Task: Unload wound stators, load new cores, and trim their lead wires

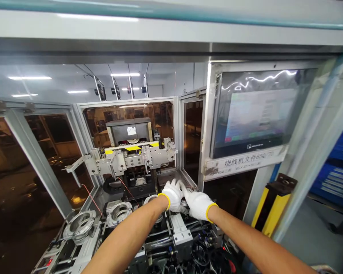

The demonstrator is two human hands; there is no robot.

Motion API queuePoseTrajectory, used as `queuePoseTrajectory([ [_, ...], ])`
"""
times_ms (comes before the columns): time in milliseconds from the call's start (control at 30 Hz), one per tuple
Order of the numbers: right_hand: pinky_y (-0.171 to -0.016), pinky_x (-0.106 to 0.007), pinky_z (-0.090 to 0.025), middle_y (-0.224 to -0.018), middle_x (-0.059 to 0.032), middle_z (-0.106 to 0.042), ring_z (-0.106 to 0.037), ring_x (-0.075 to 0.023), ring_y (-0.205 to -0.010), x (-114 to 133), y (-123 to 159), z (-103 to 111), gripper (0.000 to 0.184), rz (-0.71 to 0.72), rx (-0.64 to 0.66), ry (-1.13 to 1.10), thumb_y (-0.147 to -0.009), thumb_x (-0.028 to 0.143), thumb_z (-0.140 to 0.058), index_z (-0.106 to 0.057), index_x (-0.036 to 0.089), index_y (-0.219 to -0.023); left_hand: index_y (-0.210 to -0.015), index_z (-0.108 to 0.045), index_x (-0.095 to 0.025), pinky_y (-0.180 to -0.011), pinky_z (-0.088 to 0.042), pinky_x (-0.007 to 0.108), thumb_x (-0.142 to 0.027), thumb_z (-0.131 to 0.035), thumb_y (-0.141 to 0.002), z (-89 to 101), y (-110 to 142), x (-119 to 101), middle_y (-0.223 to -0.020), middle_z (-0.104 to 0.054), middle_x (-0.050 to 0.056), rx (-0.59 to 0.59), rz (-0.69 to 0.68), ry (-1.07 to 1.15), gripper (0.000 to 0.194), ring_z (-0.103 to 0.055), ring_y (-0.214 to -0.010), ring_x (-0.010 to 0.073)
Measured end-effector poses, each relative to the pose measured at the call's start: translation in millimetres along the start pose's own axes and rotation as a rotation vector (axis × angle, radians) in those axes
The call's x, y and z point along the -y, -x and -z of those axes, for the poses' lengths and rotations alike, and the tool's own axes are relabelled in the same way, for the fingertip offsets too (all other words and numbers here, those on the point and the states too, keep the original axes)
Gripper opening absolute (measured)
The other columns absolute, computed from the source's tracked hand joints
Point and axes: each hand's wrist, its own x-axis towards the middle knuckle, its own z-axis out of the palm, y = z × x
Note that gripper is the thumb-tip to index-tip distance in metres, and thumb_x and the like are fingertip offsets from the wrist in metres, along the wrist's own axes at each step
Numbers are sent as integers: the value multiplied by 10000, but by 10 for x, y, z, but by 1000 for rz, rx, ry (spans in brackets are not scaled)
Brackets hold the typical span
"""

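My left hand [173, 195] and my right hand [196, 202] wear white knit gloves with yellow cuffs. They meet over the rightmost fixture of a coil winding machine, fingers bent and close together. What they grip is hidden beneath the gloves. Left of them, a ring-shaped metal fixture [119, 214] sits in the row, and another metal ring fixture [80, 225] stands at the far left. Part of a further ring fixture [151, 199] shows behind my left wrist. A thin reddish wire [92, 200] runs down to the far-left fixture.
A white metal crossbar [137, 160] with wire guides spans the machine behind the fixtures. A touch screen panel [257, 114] hangs at the upper right. Below my hands are a metal block [183, 236] marked 3 and black hoses. A yellow-and-black post [271, 207] stands right.
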Motion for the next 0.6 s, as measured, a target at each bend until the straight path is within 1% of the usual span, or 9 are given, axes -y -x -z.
queuePoseTrajectory([
  [100, -663, -421, -491, -915, -213, -664, -661, -362, -800, 16, 16, 6, 1011, -23, -59, 68, -685, 245, -642, -65, 48, -1491, -1452, -193, -2, -1057, -172, 626, -727, -552, -627, 101, 28, -19, -1503, -169, 320, 4, 1, -48, 1155, -208, -1361, 452],
  [200, -617, -390, -481, -892, -206, -658, -659, -345, -746, -18, 20, 191, 1004, -26, -157, 128, -704, 240, -623, -31, 43, -1490, -1444, -210, -3, -1059, -169, 627, -693, -585, -625, 335, 56, 4, -1504, -186, 310, -55, 34, -69, 1136, -201, -1361, 454],
  [267, -592, -367, -466, -930, -203, -653, -656, -324, -721, -42, 67, 415, 944, -54, -256, 182, -744, 209, -563, -8, 96, -1499, -1424, -236, 20, -1072, -173, 608, -678, -603, -619, 577, 141, 25, -1495, -206, 309, -186, 59, -75, 1127, -199, -1357, 452],
  [333, -578, -346, -450, -1005, -208, -641, -651, -298, -705, -37, 192, 655, 876, -56, -364, 205, -786, 193, -492, 9, 141, -1503, -1392, -295, 17, -1091, -179, 571, -663, -639, -585, 847, 336, 20, -1477, -249, 291, -370, 49, -73, 1110, -222, -1344, 439],
  [400, -586, -326, -446, -1044, -199, -637, -645, -266, -697, 36, 399, 821, 866, 11, -437, 148, -792, 191, -466, 30, 135, -1500, -1344, -380, -21, -1102, -186, 547, -595, -678, -575, 1053, 659, -25, -1443, -313, 259, -514, 34, -58, 1006, -242, -1333, 425],
  [433, -595, -319, -449, -1024, -182, -646, -642, -251, -691, 108, 523, 850, 881, 71, -452, 93, -783, 195, -471, 40, 119, -1497, -1323, -419, -62, -1105, -188, 544, -531, -678, -608, 1097, 859, -64, -1434, -338, 232, -546, 19, -43, 893, -248, -1336, 410],
  [500, -613, -316, -462, -927, -136, -670, -635, -237, -677, 330, 765, 777, 912, 195, -454, -18, -758, 208, -492, 38, 93, -1492, -1279, -481, -120, -1097, -216, 551, -424, -649, -659, 1002, 1290, -167, -1442, -347, 196, -559, -22, 7, 711, -256, -1345, 391],
  [567, -606, -320, -474, -843, -108, -679, -630, -241, -649, 646, 940, 550, 904, 321, -444, -99, -751, 239, -516, -20, 97, -1493, -1247, -529, -193, -1083, -240, 584, -419, -652, -648, 641, 1688, -290, -1461, -360, 149, -499, -53, 101, 652, -270, -1349, 387],
  [600, -586, -317, -477, -826, -95, -684, -629, -242, -628, 831, 991, 403, 898, 370, -415, -137, -738, 247, -539, -71, 124, -1495, -1229, -554, -235, -1065, -280, 585, -385, -634, -667, 378, 1860, -352, -1442, -409, 123, -479, 6, 162, 587, -323, -1327, 376],
])
